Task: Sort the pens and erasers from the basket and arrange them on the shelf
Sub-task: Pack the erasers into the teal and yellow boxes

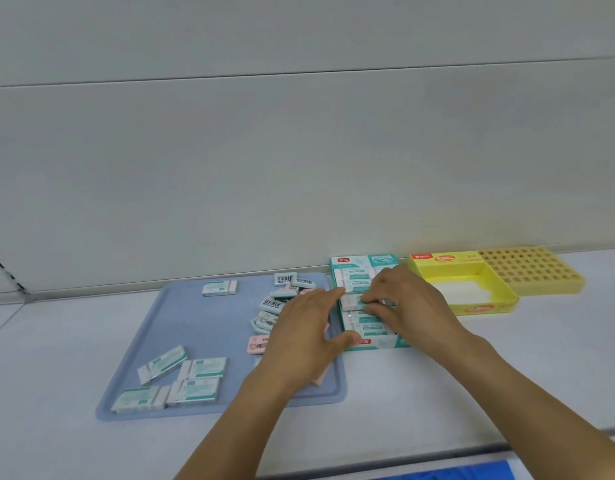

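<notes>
On the white shelf point(437, 375), against the wall: lying flat, a blue tray point(202, 327) scattered with sleeved erasers point(202, 368), some turned barcode-up, a pink one point(256, 345) near the left wrist, its print too blurred to read. Just right of the tray, standing open, a teal box point(375, 261) with a red logo patch on its back flap and another on its front lip, characters too small to read. Inside, lying in a column, more teal-and-white erasers. Further right, sitting open, a yellow box point(472, 296) reading "48" in an orange oval, a red logo at its corner, touching a yellow grid holder point(534, 268) full of square holes.

Reaching forward, both arms bare. Left hand point(306, 327) hovering over the tray's right edge, fingers extended toward the teal box, thumb resting on its front lip, grip apart. Right hand point(399, 299) arching over the box, grip pinching an eraser point(351, 301) in the middle of the column.
</notes>
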Tool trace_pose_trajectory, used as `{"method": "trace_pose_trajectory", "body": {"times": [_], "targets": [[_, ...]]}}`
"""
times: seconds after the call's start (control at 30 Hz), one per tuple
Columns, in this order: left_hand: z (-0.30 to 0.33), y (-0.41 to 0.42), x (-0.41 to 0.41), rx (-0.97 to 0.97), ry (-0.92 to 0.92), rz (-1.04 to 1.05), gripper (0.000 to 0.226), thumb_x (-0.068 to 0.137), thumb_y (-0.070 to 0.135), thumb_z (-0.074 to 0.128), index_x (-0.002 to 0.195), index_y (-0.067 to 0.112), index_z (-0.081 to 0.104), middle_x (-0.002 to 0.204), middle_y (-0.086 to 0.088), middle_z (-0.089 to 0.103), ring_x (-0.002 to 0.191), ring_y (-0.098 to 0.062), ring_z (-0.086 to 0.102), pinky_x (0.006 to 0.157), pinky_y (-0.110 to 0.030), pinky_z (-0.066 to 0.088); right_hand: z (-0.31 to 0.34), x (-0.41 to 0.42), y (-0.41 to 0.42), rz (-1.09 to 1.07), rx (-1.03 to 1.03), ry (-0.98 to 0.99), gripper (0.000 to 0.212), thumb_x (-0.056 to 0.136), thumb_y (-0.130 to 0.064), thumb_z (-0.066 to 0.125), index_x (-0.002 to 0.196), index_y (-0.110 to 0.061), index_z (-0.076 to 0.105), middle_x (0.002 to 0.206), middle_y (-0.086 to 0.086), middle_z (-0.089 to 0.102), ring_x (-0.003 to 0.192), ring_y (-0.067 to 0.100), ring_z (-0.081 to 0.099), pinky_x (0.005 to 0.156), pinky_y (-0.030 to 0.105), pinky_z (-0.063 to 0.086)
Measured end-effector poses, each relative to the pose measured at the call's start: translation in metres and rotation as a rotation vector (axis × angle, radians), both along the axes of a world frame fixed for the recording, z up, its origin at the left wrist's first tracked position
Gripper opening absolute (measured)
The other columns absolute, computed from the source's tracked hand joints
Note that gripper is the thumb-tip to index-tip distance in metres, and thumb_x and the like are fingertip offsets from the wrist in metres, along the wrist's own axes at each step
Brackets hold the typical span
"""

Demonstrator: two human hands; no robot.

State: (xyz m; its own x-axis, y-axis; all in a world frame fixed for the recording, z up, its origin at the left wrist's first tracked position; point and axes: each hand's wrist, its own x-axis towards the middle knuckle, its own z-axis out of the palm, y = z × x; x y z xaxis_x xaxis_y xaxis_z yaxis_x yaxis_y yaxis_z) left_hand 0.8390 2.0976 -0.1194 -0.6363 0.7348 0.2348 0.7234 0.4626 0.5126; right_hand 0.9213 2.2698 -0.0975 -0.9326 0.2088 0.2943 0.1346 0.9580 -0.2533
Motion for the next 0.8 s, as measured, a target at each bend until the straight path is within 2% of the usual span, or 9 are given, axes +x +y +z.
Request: {"method": "trace_pose_trajectory", "body": {"times": [0.1, 0.2, 0.27, 0.4, 0.47, 0.57, 0.7, 0.73, 0.8], "targets": [[0.0, 0.0, 0.002, 0.028, -0.003, -0.004, 0.069, 0.084, 0.051, 0.067, 0.145, 0.034, 0.038, 0.134, 0.01, 0.054, 0.119, -0.008, 0.046, 0.095, -0.018, 0.029, -0.004, -0.001, -0.002, 0.011, 0.053, -0.003, 0.021, 0.094, -0.031, 0.057, 0.106, -0.026, 0.074, 0.106, -0.003, 0.062, 0.101, 0.019, 0.053, 0.074, 0.029, 0.042], [0.0, -0.004, 0.004, 0.036, -0.033, -0.016, 0.067, 0.086, 0.047, 0.066, 0.145, 0.032, 0.038, 0.135, 0.01, 0.053, 0.118, -0.01, 0.048, 0.103, -0.028, 0.038, 0.0, -0.006, -0.006, -0.006, 0.143, -0.009, 0.023, 0.094, -0.036, 0.052, 0.099, -0.029, 0.074, 0.103, -0.004, 0.058, 0.098, 0.018, 0.051, 0.071, 0.03, 0.04], [0.003, -0.012, 0.004, 0.057, -0.05, 0.02, 0.064, 0.088, 0.043, 0.065, 0.145, 0.029, 0.04, 0.14, 0.009, 0.05, 0.127, -0.012, 0.044, 0.108, -0.031, 0.035, 0.003, -0.012, -0.013, 0.006, 0.172, 0.0, 0.023, 0.093, -0.038, 0.052, 0.102, -0.03, 0.072, 0.106, -0.004, 0.057, 0.1, 0.018, 0.049, 0.075, 0.03, 0.037], [0.012, -0.047, -0.001, 0.193, 0.039, 0.061, 0.047, 0.088, 0.036, 0.067, 0.132, 0.028, 0.055, 0.126, 0.013, 0.057, 0.121, -0.008, 0.048, 0.104, -0.021, 0.036, 0.009, -0.025, -0.048, 0.157, -0.021, 0.114, 0.021, 0.089, -0.03, 0.064, 0.108, -0.022, 0.071, 0.106, 0.0, 0.059, 0.102, 0.021, 0.052, 0.082, 0.037, 0.041], [0.013, -0.079, -0.006, 0.216, 0.039, 0.132, 0.046, 0.086, 0.04, 0.069, 0.129, 0.031, 0.058, 0.118, 0.021, 0.052, 0.118, -0.001, 0.045, 0.104, -0.014, 0.03, 0.013, -0.03, -0.068, 0.262, -0.075, 0.13, 0.021, 0.087, -0.03, 0.068, 0.106, -0.022, 0.072, 0.104, -0.002, 0.061, 0.1, 0.021, 0.053, 0.083, 0.039, 0.042], [0.007, -0.141, -0.017, 0.115, 0.011, 0.259, 0.048, 0.085, 0.035, 0.071, 0.13, 0.03, 0.056, 0.126, 0.022, 0.046, 0.126, -0.004, 0.042, 0.112, -0.026, 0.028, 0.015, -0.041, -0.098, 0.402, -0.07, 0.044, 0.028, 0.088, -0.041, 0.064, 0.112, -0.027, 0.069, 0.111, -0.007, 0.062, 0.108, 0.016, 0.05, 0.091, 0.036, 0.036], [0.011, -0.195, -0.034, -0.095, -0.005, 0.427, 0.043, 0.09, 0.03, 0.065, 0.133, 0.027, 0.056, 0.135, 0.009, 0.055, 0.124, -0.012, 0.049, 0.104, -0.024, 0.034, 0.007, -0.061, -0.145, 0.523, 0.035, -0.07, 0.03, 0.095, -0.038, 0.052, 0.122, -0.029, 0.063, 0.12, -0.007, 0.06, 0.114, 0.017, 0.045, 0.092, 0.033, 0.029], [0.012, -0.199, -0.037, -0.173, 0.005, 0.447, 0.043, 0.092, 0.032, 0.063, 0.134, 0.028, 0.055, 0.135, 0.008, 0.057, 0.122, -0.013, 0.05, 0.103, -0.025, 0.036, 0.006, -0.066, -0.156, 0.539, 0.094, -0.095, 0.028, 0.096, -0.036, 0.05, 0.119, -0.029, 0.064, 0.117, -0.006, 0.06, 0.113, 0.018, 0.045, 0.089, 0.033, 0.027], [0.014, -0.199, -0.043, -0.264, 0.027, 0.441, 0.041, 0.092, 0.031, 0.063, 0.132, 0.028, 0.058, 0.128, 0.007, 0.062, 0.115, -0.014, 0.056, 0.1, -0.03, 0.04, 0.005, -0.074, -0.171, 0.541, 0.187, -0.137, 0.015, 0.095, -0.032, 0.048, 0.095, -0.027, 0.062, 0.099, -0.002, 0.058, 0.104, 0.022, 0.046, 0.078, 0.034, 0.024]]}}
